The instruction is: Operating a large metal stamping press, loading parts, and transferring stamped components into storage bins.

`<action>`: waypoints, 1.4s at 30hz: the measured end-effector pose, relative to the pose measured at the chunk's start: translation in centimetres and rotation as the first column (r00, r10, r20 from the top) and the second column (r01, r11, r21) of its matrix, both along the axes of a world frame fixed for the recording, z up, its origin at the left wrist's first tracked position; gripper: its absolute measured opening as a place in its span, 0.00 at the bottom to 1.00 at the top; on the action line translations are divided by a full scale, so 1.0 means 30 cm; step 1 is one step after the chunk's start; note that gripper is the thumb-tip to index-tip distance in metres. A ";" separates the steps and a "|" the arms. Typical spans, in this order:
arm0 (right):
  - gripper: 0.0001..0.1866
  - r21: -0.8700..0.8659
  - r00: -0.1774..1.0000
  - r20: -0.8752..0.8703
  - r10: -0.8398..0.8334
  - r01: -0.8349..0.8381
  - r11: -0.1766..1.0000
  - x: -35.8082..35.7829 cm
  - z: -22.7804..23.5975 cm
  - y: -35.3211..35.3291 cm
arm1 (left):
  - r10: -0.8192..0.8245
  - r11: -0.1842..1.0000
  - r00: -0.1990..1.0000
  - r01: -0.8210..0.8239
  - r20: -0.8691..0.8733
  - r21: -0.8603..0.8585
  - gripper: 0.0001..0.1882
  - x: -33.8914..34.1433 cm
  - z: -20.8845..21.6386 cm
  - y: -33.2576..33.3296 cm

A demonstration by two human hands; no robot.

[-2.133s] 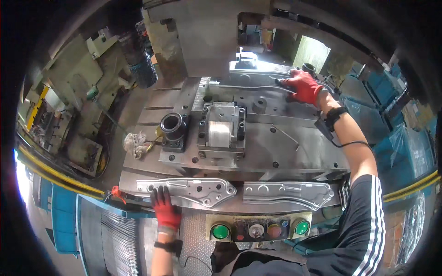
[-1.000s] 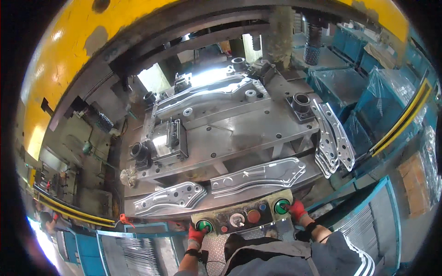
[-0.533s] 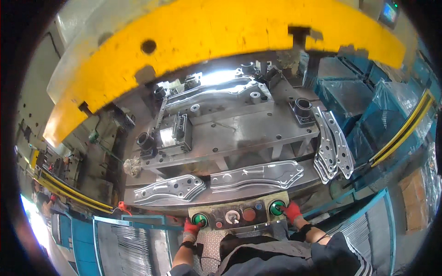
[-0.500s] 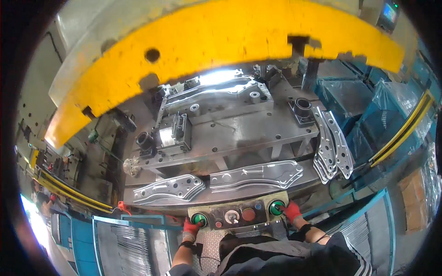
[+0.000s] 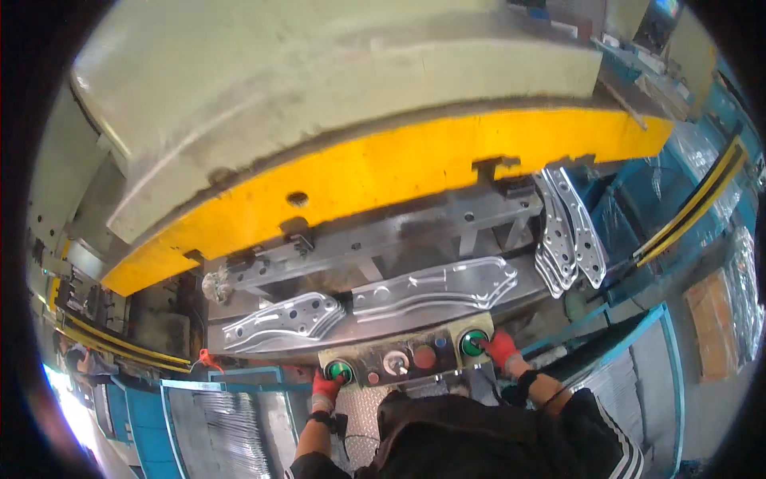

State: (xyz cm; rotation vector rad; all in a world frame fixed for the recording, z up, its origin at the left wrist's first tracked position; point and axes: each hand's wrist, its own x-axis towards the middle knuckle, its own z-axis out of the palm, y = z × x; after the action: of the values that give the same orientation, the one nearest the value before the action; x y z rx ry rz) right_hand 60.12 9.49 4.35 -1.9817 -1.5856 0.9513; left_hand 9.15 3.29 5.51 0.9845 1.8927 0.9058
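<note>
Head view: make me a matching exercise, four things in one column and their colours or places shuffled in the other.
Column one:
1. Left hand
2. Crumpled rag
3. Press beam
4. Right hand

Column two:
A. Yellow
B. At the right green button
C. At the left green button
D. Off-white

Right pairs: 1-C, 2-D, 3-A, 4-B.
</note>
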 end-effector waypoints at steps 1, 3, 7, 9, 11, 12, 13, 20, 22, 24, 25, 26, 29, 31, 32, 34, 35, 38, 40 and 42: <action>0.30 -0.022 0.997 0.076 0.014 -0.013 1.000 0.043 -0.066 -0.017 | -0.009 1.000 0.999 0.010 -0.035 0.011 0.41 0.016 -0.003 0.030; 0.30 -0.240 0.892 0.217 0.396 -0.344 0.908 -0.011 0.189 0.047 | 0.023 0.991 0.991 -0.040 -0.130 -0.127 0.46 -0.103 -0.115 -0.042; 0.30 0.170 0.831 0.400 0.387 -0.482 0.859 -0.069 0.461 0.190 | -0.022 0.998 0.999 0.023 0.023 -0.054 0.50 -0.117 -0.170 -0.054; 0.36 0.212 0.788 0.418 0.453 -0.569 0.795 -0.135 0.655 0.266 | -0.059 0.993 0.998 0.060 0.013 -0.100 0.51 -0.041 -0.030 0.002; 0.43 0.301 0.601 0.666 0.442 -0.759 0.578 -0.217 0.632 0.369 | -0.082 0.985 0.995 0.073 -0.049 -0.156 0.51 -0.071 -0.026 -0.008; 0.44 0.219 0.518 0.708 0.479 -0.807 0.548 -0.257 0.604 0.423 | -0.095 0.986 0.989 0.078 -0.109 -0.147 0.52 -0.079 -0.032 -0.019; 0.45 0.135 0.428 0.739 0.521 -0.851 0.507 -0.309 0.573 0.478 | -0.098 0.987 0.980 0.073 -0.172 -0.144 0.53 -0.092 -0.039 -0.044; 0.45 -0.195 0.223 0.727 0.650 -0.840 0.506 -0.418 0.588 0.536 | -0.302 0.887 0.570 0.463 -0.764 -0.006 0.50 0.151 0.283 0.031; 0.45 -0.037 0.275 0.802 0.531 -0.863 0.503 -0.405 0.586 0.472 | -0.373 0.754 0.558 0.648 -0.741 0.109 0.46 0.259 0.370 0.068; 0.42 0.189 0.413 0.799 0.438 -0.863 0.469 -0.374 0.628 0.403 | -0.399 0.605 0.575 0.751 -0.714 0.265 0.40 0.378 0.446 0.101; 0.42 0.245 0.510 0.733 0.450 -0.815 0.525 -0.360 0.671 0.371 | -0.494 0.532 0.550 0.804 -0.673 0.267 0.40 0.432 0.498 0.125; 0.41 0.293 0.600 0.657 0.455 -0.760 0.580 -0.347 0.716 0.344 | -0.536 0.489 0.551 0.820 -0.639 0.297 0.41 0.479 0.555 0.148; 0.41 0.462 0.848 0.398 0.352 -0.516 0.721 -0.268 0.888 0.320 | -0.624 0.410 0.561 0.828 -0.544 0.383 0.46 0.609 0.673 0.231; 0.39 0.515 0.938 0.212 0.274 -0.346 0.784 -0.209 0.926 0.392 | -0.657 0.397 0.586 0.804 -0.475 0.442 0.54 0.709 0.752 0.295; 0.36 0.526 0.956 -0.075 0.285 -0.205 0.825 -0.160 0.899 0.465 | -0.678 0.382 0.590 0.793 -0.439 0.475 0.59 0.779 0.807 0.333; 0.28 0.278 0.676 -0.700 0.230 -0.038 0.960 -0.140 0.954 0.593 | -0.711 0.335 0.578 0.779 -0.400 0.530 0.65 0.877 0.892 0.391; 0.24 0.041 0.380 -0.922 0.072 -0.090 0.995 -0.157 1.034 0.631 | -0.688 0.345 0.606 0.757 -0.399 0.555 0.64 0.915 0.913 0.416; 0.15 -0.030 0.189 -0.982 0.029 -0.301 0.953 -0.125 1.066 0.778 | -0.640 0.402 0.674 0.702 -0.368 0.587 0.61 1.041 0.952 0.479; 0.16 -0.047 0.256 -0.966 0.029 -0.288 0.956 -0.137 1.094 0.822 | -0.599 0.524 0.734 0.662 -0.320 0.536 0.59 1.096 0.965 0.511; 0.17 -0.031 0.285 -0.957 0.046 -0.260 0.965 -0.139 1.049 0.865 | -0.592 0.538 0.746 0.648 -0.306 0.539 0.58 1.116 0.930 0.522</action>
State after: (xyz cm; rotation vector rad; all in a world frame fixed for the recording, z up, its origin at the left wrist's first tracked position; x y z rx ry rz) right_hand 55.95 35.43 35.84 -0.8330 -0.9229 1.9311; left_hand 42.62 18.95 33.42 1.9771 1.1006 1.0482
